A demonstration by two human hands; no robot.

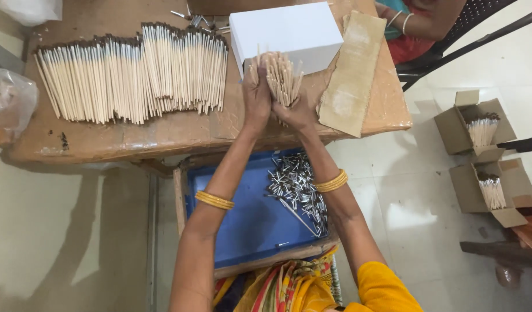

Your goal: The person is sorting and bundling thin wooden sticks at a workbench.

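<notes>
Both hands (277, 95) press upright around a stick bundle (283, 78), arms outstretched.

Both bare arms stretched toward twelve o'clock, forearms converging, left hand (256, 95) and right hand (296, 110) pressed palm toward palm, fingers pointing to twelve, grip closed between them, seemingly firm, gold bangles on both wrists, yellow sleeve on the right upper arm

Small workshop: stick piles (133, 72), cardboard boxes (474, 124).
</notes>
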